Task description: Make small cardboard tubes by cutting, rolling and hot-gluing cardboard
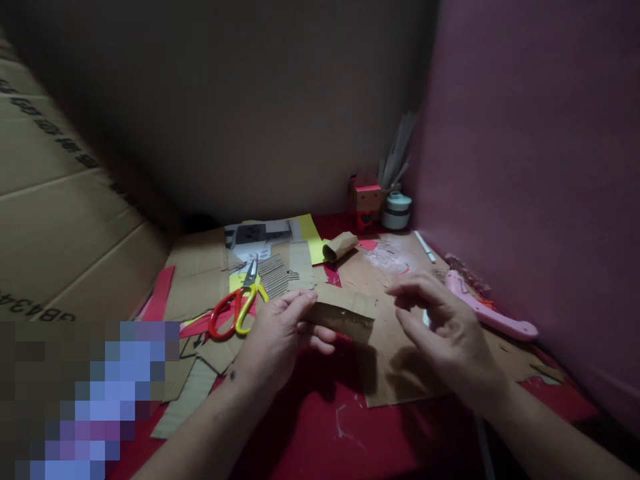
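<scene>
1. Head view, counts: two bare hands, one pair of scissors point(246, 291) with a red and a yellow handle loop, one pink tool point(493, 317), one brown roll point(341, 247), one small box figure point(368, 200) and one pale blue jar point(397, 212). Several flat scraps lie at the left; their overlap hides the exact number.
2. The left hand point(283, 337) grips one bent cardboard piece point(345, 313) by its left end, thumb on top and fingers beneath.
3. The cardboard piece reaches from the left thumb towards the right hand point(443, 333), ending short of it, above the red bench point(320, 420).
4. The right hand is open and bent, thumb and fingers apart, clear of the cardboard piece. A white bit point(426, 319) shows between them; whether it touches the hand, I cannot tell.
5. The scissors lie left of the cardboard piece, near the left hand, points away from the person. The pink tool lies right of the right hand.
6. The roll lies beyond the cardboard piece; the figure and jar stand side by side farther back.
</scene>
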`<action>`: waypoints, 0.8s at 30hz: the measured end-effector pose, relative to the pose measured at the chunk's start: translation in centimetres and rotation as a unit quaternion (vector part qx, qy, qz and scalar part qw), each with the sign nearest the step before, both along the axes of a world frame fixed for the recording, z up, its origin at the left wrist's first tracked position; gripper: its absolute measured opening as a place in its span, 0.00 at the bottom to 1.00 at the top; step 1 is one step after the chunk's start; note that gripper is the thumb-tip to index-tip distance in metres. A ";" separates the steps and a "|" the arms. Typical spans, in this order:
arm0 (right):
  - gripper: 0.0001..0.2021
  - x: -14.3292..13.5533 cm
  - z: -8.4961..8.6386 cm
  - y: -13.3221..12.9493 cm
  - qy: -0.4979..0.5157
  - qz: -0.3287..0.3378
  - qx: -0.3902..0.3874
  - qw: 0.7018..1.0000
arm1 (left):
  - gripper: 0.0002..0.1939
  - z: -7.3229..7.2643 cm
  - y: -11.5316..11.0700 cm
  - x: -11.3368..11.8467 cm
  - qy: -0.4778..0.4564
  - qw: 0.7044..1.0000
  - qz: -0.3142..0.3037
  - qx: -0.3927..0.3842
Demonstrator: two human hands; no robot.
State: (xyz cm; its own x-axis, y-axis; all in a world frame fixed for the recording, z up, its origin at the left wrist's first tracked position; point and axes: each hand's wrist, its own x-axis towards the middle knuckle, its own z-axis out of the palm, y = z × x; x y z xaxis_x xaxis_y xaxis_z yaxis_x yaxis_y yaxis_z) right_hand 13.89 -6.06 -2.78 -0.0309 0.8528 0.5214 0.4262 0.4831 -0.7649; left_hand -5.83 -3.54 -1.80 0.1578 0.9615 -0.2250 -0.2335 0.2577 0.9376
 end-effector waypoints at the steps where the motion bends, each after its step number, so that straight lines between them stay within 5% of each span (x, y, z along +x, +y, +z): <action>1: 0.06 -0.1 -0.2 -0.2 0.045 0.000 -0.052 0.998 | 0.07 -0.1 0.0 0.0 -0.002 1.000 0.001 0.006; 5: 0.11 -0.9 -1.4 -0.7 0.207 0.100 -0.196 0.953 | 0.06 0.0 0.0 0.2 -0.010 1.000 0.015 0.019; 12: 0.19 -2.3 -1.6 -1.4 0.220 0.109 -0.143 0.959 | 0.06 0.1 -0.4 0.7 -0.024 0.999 0.027 -0.009; 24: 0.10 -2.2 -1.6 -0.5 0.345 0.114 -0.274 0.890 | 0.05 -0.4 -0.8 0.7 -0.034 0.999 0.026 0.010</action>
State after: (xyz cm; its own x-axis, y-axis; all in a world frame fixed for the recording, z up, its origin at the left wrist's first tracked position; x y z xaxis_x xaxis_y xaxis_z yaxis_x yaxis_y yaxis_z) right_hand 11.67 -6.59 -4.36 -0.0692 0.9976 -0.0100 -0.2972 -0.0301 -0.9544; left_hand -5.08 -4.39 -2.21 0.1211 0.9730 -0.1964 -0.3090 0.2250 0.9241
